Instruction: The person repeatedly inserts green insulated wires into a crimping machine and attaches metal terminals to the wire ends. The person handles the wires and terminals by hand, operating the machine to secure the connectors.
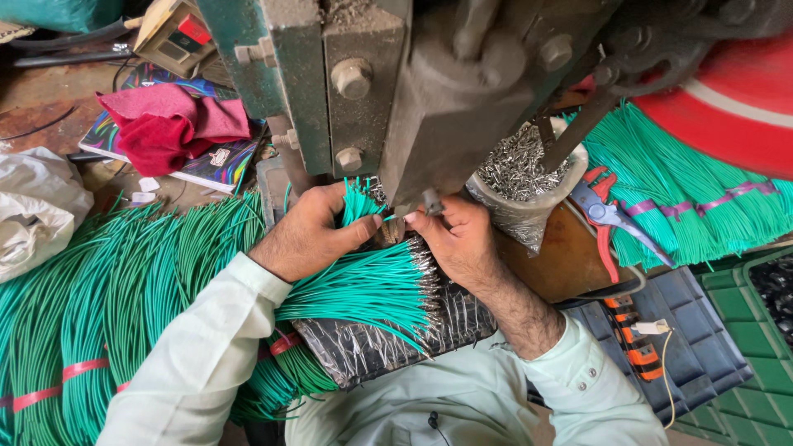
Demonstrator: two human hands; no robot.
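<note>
Nearest you, a fan of green wires (363, 289) lies across the black foil-wrapped pad (372, 347), its long axis running left to right, metal-tipped ends pointing toward your right hand (458, 239). Your left hand (310, 235) is clamped around a small bunch of these wires, their ends sticking up by the thumb. Your right fingers are pinched together on one wire end just under the press head (429, 124); that hand is nearer the die. Beyond sits a bag of metal terminals (516, 169).
</note>
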